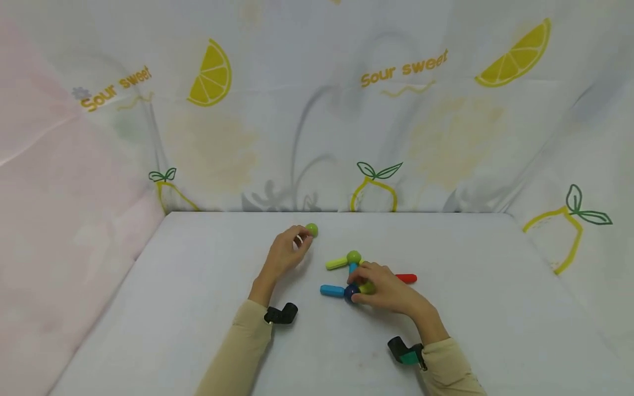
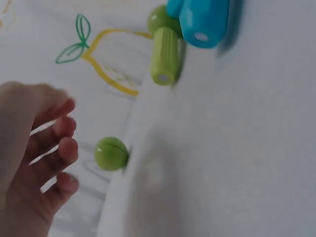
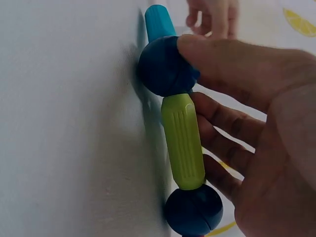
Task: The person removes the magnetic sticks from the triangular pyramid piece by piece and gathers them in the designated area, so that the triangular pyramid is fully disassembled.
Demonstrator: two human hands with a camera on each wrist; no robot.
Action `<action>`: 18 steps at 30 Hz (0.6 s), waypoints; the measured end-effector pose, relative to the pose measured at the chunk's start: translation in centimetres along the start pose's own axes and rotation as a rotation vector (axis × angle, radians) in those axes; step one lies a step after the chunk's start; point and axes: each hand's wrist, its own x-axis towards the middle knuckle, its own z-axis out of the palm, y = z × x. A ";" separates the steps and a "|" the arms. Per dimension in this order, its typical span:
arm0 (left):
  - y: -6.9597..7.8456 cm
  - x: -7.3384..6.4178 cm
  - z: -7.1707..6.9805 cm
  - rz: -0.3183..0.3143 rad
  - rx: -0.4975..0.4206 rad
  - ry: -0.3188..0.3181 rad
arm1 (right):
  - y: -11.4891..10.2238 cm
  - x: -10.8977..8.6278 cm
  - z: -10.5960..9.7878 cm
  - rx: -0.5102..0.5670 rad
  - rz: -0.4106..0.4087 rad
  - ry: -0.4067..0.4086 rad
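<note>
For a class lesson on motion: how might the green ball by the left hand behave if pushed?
The green ball would probably roll, being round with no rod visible on it. Its shiny highlight suggests a smooth surface, so it might be slippery. It is likely stiff, since its outline shows no dents.

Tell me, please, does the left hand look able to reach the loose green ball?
Likely yes: the left hand is close beside the loose green ball, and the left wrist view shows nothing between them.
</note>
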 end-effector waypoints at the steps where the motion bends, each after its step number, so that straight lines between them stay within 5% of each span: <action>1: 0.7 -0.3 -0.2 0.034 -0.019 -0.075 | 0.0 0.0 -0.1 -0.012 0.000 0.001; 5: 3.4 -1.4 -0.1 0.129 -0.059 -0.436 | -0.1 0.0 -0.1 -0.041 0.007 0.029; 7: 4.3 -1.8 0.4 0.160 -0.051 -0.551 | 0.0 0.0 0.0 -0.045 0.007 0.048; 14: 4.5 -2.2 2.1 0.205 0.044 -0.609 | 0.2 0.1 0.7 -0.076 -0.004 0.085; 18: 4.1 -2.2 1.9 0.198 0.009 -0.617 | 0.0 0.3 0.8 -0.099 -0.005 0.103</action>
